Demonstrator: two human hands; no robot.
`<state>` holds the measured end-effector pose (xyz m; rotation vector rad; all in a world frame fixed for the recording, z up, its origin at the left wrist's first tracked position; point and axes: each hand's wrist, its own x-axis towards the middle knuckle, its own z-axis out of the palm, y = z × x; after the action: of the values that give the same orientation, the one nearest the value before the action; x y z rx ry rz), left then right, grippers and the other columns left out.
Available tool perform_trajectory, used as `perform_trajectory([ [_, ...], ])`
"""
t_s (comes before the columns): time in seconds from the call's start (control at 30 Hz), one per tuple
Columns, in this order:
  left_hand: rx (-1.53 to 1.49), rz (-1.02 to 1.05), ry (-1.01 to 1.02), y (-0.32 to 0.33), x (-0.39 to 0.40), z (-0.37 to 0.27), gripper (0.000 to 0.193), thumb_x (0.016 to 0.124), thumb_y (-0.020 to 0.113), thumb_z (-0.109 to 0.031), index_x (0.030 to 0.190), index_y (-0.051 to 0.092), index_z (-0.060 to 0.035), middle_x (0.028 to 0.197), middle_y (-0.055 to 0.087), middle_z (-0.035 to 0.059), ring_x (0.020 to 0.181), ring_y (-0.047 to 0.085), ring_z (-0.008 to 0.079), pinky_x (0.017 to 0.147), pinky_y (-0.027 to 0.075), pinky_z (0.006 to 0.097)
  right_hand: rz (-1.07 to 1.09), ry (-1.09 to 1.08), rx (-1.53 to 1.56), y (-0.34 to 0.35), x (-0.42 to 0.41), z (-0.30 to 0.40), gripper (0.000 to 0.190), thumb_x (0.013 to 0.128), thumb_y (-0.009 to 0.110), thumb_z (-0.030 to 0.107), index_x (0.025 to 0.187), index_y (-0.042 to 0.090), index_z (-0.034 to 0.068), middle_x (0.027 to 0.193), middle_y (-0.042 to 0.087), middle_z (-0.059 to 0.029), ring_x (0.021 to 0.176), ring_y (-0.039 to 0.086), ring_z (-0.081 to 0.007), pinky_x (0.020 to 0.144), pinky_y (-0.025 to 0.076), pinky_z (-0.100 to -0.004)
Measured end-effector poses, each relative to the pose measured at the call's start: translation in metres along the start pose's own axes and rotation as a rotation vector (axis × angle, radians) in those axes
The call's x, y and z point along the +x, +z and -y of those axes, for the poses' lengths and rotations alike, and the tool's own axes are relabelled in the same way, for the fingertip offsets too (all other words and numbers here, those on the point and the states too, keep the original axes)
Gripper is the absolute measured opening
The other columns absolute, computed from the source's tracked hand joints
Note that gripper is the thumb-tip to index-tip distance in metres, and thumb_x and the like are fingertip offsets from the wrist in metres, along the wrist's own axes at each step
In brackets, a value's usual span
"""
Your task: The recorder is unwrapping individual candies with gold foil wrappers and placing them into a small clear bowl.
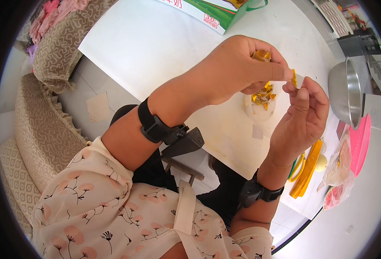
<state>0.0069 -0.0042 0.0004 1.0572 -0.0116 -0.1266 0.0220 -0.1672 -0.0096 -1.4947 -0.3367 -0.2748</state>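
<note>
My left hand [242,64] pinches a small folded piece of gold paper [294,78] between thumb and forefinger. A larger gold folded piece [261,55] sits in the curl of the same hand, partly hidden by the fingers. My right hand [303,113] meets the small piece at its lower end, thumb and fingertips drawn together there. Below the left hand, a clear round container [259,113] on the white table [164,61] holds several folded gold pieces [264,96]. Both wrists wear black straps with devices.
Right of my right forearm lie scissors [297,168] with yellow and green handles, gold paper strips [307,171], a pale round object [321,163] and a plastic bag [337,158]. Beyond are a pink basket [361,145] and a steel bowl [342,94]. A printed carton [206,16] stands at the far side.
</note>
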Motion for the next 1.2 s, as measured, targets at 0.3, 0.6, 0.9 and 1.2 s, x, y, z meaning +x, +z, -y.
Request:
perform_trajectory([
  [0.3, 0.111, 0.163, -0.159, -0.011, -0.001, -0.014, 0.013, 0.086, 0.073, -0.013, 0.089, 0.069, -0.0014, 0.062, 0.048, -0.0061, 0.049, 0.030, 0.0022, 0.045, 0.020, 0.0217, 0.415, -0.186, 0.004, -0.019, 0.012, 0.003, 0.022, 0.088, 0.059, -0.012, 0.106, 0.064, -0.001, 0.108, 0.062, -0.0118, 0.095, 0.061, -0.0163, 0.082, 0.051, -0.0263],
  [0.6, 0.284, 0.195, -0.197, -0.016, -0.003, -0.019, 0.012, 0.084, 0.073, -0.014, 0.086, 0.068, -0.0023, 0.061, 0.047, -0.0059, 0.049, 0.031, 0.0022, 0.045, 0.020, 0.0215, 0.614, -0.098, -0.040, -0.024, 0.018, 0.012, 0.020, 0.084, 0.063, -0.014, 0.100, 0.064, -0.002, 0.105, 0.060, -0.0123, 0.093, 0.060, -0.0177, 0.081, 0.051, -0.0294],
  [0.9, 0.331, 0.157, -0.179, -0.015, -0.003, -0.015, 0.010, 0.085, 0.071, -0.013, 0.086, 0.067, -0.0038, 0.062, 0.047, -0.0067, 0.049, 0.031, 0.0020, 0.045, 0.021, 0.0211, 0.605, -0.032, -0.170, -0.024, 0.018, 0.017, 0.015, 0.082, 0.068, -0.010, 0.095, 0.066, -0.003, 0.094, 0.062, -0.0077, 0.086, 0.060, -0.0158, 0.079, 0.050, -0.0262],
  [1.2, 0.330, 0.115, -0.088, -0.017, 0.000, -0.008, 0.009, 0.086, 0.070, -0.014, 0.086, 0.067, -0.0050, 0.063, 0.048, -0.0074, 0.050, 0.031, 0.0019, 0.045, 0.021, 0.0212, 0.536, -0.028, -0.175, -0.014, 0.013, 0.011, 0.012, 0.085, 0.068, -0.007, 0.094, 0.063, -0.001, 0.091, 0.063, -0.0049, 0.083, 0.060, -0.0126, 0.079, 0.050, -0.0247],
])
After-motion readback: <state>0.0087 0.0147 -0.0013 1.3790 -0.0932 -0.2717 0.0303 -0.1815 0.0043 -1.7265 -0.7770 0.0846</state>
